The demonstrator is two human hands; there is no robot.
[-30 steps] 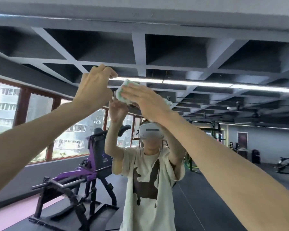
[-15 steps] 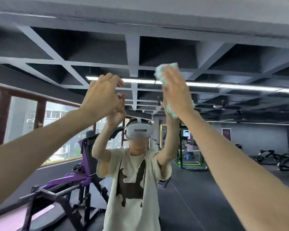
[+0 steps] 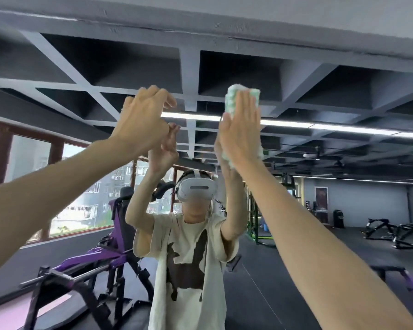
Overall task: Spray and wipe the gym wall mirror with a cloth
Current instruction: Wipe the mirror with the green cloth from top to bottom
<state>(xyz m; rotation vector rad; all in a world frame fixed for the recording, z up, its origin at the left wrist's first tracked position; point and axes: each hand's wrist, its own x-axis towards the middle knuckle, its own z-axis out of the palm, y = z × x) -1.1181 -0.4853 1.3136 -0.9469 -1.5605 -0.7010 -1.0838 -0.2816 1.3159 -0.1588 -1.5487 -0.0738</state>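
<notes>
Mirror (image 3: 343, 210): right hand (image 3: 240, 129) flattens cloth (image 3: 234, 96) below top edge; left hand (image 3: 141, 125) maybe touching.

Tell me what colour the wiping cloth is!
White with mint-green patches. The cloth shows best in the head view, pressed under the right hand.

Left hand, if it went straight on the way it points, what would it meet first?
Probably the mirror, just ahead of the left hand; nothing shows between them, though depth is unclear.
</notes>
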